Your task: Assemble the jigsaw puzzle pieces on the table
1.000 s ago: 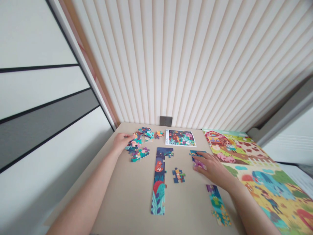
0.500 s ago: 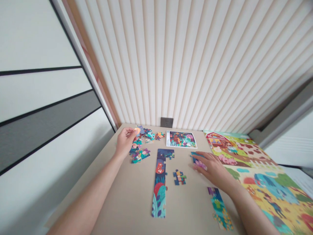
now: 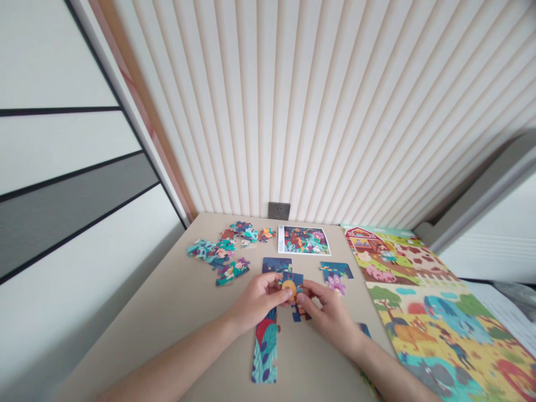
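Note:
In front of me a dark blue puzzle piece with an orange round shape (image 3: 292, 282) is held up between both hands. My left hand (image 3: 260, 297) pinches its left side, and my right hand (image 3: 329, 310) grips its right edge. Below the hands lies a joined strip of puzzle pieces (image 3: 264, 349), partly covered by my left hand. Its dark blue top corner (image 3: 276, 263) shows beyond my fingers. A loose puzzle piece (image 3: 299, 314) lies on the table, mostly hidden beneath the hands. To the right is a joined corner section with a purple creature (image 3: 336, 276).
Several loose puzzle pieces (image 3: 226, 245) are heaped at the back left of the table (image 3: 201, 335). A picture card (image 3: 305, 240) lies near the wall. Two finished-looking puzzles (image 3: 419, 312) cover the right side. Another puzzle section (image 3: 365, 329) is mostly hidden under my right forearm.
My left hand has brought the orange-and-blue piece from the back left to the middle. My right hand has left the corner section and moved left onto the same piece.

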Demonstrator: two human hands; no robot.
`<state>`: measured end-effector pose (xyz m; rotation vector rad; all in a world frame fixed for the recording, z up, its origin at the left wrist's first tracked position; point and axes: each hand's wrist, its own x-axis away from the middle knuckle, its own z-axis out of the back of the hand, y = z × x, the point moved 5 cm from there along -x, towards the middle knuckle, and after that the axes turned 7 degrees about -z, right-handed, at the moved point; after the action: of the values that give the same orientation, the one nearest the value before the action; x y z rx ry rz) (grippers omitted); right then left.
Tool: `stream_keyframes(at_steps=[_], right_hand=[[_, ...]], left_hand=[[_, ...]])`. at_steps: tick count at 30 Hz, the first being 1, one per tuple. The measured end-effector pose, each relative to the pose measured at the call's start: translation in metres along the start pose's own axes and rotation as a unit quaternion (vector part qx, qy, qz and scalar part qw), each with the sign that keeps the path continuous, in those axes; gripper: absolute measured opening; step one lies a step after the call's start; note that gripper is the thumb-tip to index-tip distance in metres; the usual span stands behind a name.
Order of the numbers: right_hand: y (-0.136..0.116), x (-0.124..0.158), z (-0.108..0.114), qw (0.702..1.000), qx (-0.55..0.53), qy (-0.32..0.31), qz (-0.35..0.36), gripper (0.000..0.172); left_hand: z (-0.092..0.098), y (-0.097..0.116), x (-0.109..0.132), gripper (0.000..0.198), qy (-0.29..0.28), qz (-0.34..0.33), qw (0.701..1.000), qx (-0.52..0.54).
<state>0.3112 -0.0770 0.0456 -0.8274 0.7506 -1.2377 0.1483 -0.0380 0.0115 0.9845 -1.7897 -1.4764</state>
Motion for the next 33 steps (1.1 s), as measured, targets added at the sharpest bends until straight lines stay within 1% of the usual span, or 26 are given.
stream_keyframes(at_steps=[2, 3, 4, 5, 6, 8, 9, 10, 11, 13, 15, 18, 24, 28, 31, 33], right_hand=[[0.007, -0.004, 0.001, 0.999, -0.037, 0.003, -0.027, 0.034], [0.012, -0.006, 0.003, 0.998, -0.050, 0.010, -0.042, 0.035], [0.019, -0.009, 0.005, 0.997, -0.055, 0.026, -0.057, 0.037], [0.027, -0.011, 0.009, 0.995, -0.053, 0.044, -0.070, 0.038], [0.034, -0.014, 0.014, 0.993, -0.044, 0.067, -0.081, 0.041], [0.046, -0.018, 0.024, 0.989, -0.013, 0.110, -0.095, 0.049], [0.050, -0.020, 0.028, 0.987, 0.005, 0.122, -0.099, 0.053], [0.053, -0.022, 0.031, 0.986, 0.024, 0.128, -0.102, 0.056], [0.054, -0.024, 0.034, 0.986, 0.043, 0.127, -0.102, 0.057], [0.052, -0.027, 0.037, 0.985, 0.079, 0.122, -0.098, 0.057], [0.049, -0.029, 0.037, 0.983, 0.110, 0.117, -0.092, 0.056], [0.048, -0.032, 0.034, 0.980, 0.133, 0.115, -0.090, 0.055], [0.052, -0.038, 0.026, 0.982, 0.141, 0.102, -0.078, 0.053], [0.049, -0.044, 0.022, 0.975, 0.186, 0.093, -0.076, 0.049], [0.046, -0.048, 0.021, 0.966, 0.226, 0.095, -0.087, 0.044], [0.044, -0.050, 0.021, 0.961, 0.243, 0.096, -0.091, 0.037]], left_hand=[[0.009, 0.001, -0.001, 0.030, 0.019, -0.023, 0.999, -0.044], [0.015, 0.005, -0.002, 0.027, 0.037, -0.052, 0.994, -0.088], [0.023, 0.011, -0.002, 0.024, 0.057, -0.091, 0.983, -0.148], [0.030, 0.018, -0.002, 0.022, 0.073, -0.137, 0.962, -0.223], [0.035, 0.025, -0.001, 0.020, 0.080, -0.184, 0.931, -0.305], [0.041, 0.034, -0.001, 0.022, 0.054, -0.253, 0.853, -0.454], [0.042, 0.034, -0.002, 0.024, 0.034, -0.270, 0.818, -0.507], [0.044, 0.033, -0.003, 0.027, 0.017, -0.277, 0.791, -0.545], [0.045, 0.031, -0.004, 0.029, 0.002, -0.277, 0.772, -0.572], [0.045, 0.024, -0.006, 0.034, -0.016, -0.270, 0.748, -0.606], [0.044, 0.018, -0.008, 0.037, -0.034, -0.264, 0.734, -0.625], [0.044, 0.012, -0.009, 0.037, -0.046, -0.259, 0.726, -0.635], [0.045, 0.012, -0.009, 0.038, -0.056, -0.257, 0.727, -0.635], [0.043, 0.013, -0.010, 0.038, -0.060, -0.251, 0.724, -0.639], [0.043, 0.014, -0.010, 0.037, -0.054, -0.259, 0.725, -0.636], [0.043, 0.013, -0.010, 0.036, -0.049, -0.266, 0.726, -0.632]])
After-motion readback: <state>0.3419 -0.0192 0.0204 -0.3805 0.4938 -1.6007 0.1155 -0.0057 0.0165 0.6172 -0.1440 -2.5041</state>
